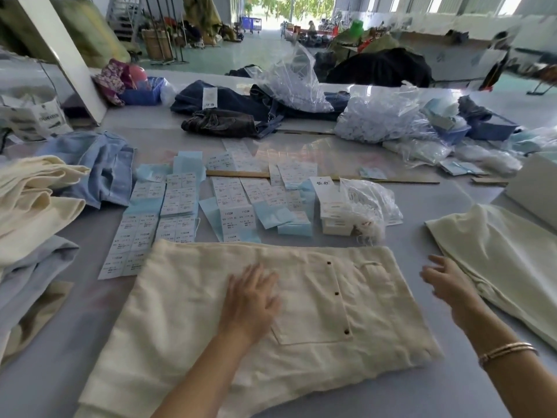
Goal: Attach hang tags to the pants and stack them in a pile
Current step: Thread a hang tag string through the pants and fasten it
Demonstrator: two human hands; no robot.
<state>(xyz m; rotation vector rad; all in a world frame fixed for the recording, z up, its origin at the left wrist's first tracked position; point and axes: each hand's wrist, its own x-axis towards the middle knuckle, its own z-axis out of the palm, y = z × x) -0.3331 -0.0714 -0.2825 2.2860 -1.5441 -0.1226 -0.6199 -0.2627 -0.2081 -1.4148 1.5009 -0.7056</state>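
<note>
1. Cream pants [301, 312] lie flat on the grey tabletop [422, 206], lower centre of frame, pocket side up with dark snaps showing. No hang tag visible on them.
2. Left hand [253, 294] rests palm-down on the pants near centre, fingers straight and spread, gripping nothing. Looks like smoothing or pressing the fabric.
3. Right hand [446, 279] hovers at right of frame between these pants and the pale pants at right [497, 267], fingers loosely open, holding nothing. Motion blur, so contact with the fabric is unclear.
4. Hang tags [334, 218] sit in a small stack just beyond the pants' top edge, centre right, beside a clear bag of strings [370, 200]. Sheets of printed labels [180, 200] are spread across mid-frame.
5. Progress, judged: the pale pants at right may be the finished stack, but no tag shows there, so unsure. The heap of cream and blue garments [39, 206] at left edge looks like stock not yet processed.
6. Left to do: pick a tag, attach it to the current pair, move the pair to the stack, repeat for the left heap. Task seems early to mid.
</note>
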